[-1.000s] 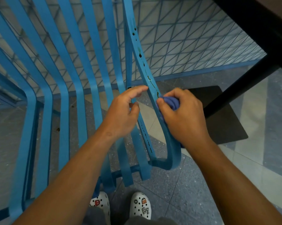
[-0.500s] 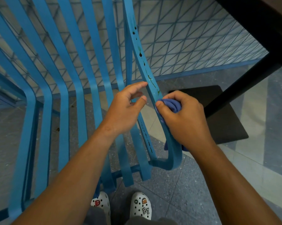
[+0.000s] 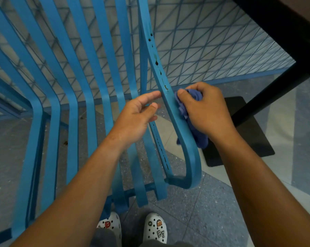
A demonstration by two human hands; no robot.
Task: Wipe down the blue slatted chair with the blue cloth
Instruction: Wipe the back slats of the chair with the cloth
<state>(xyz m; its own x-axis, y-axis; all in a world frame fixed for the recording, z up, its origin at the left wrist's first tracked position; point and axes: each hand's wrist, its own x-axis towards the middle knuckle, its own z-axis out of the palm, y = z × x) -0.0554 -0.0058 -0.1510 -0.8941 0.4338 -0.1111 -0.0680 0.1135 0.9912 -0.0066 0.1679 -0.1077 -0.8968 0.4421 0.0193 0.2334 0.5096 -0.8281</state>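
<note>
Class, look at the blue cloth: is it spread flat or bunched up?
Bunched up. The blue cloth sits crumpled in the right hand, pressed against the chair's outer slat.

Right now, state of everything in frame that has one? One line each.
right hand: grips the bunched blue cloth, pressing it on the chair's outer slat
blue cloth: crumpled, tail hanging below the hand
left hand: fingers relaxed, fingertips at the slat's other side, holding nothing
blue slatted chair: upright; dark spots on the outer slat above the cloth, not yet wiped
</note>
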